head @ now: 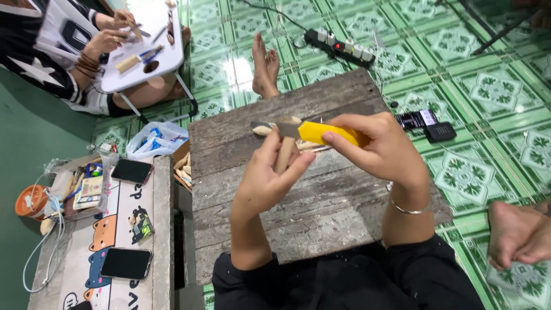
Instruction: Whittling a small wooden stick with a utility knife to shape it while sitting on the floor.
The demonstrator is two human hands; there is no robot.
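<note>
Head view, centre of frame: I log my left hand, fingers closed around a pale round wooden stick, held upright over the weathered grey plank board. My right hand grips a yellow-handled utility knife, blade pointing left, just above the stick's top. Lower left: two dark phones.

pale wood stick upright, yellow knife w/ blade across its top

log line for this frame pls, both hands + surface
left hand: grips wooden stick | right hand: holds yellow utility knife, blade at stick's top | surface: weathered wooden board
</note>
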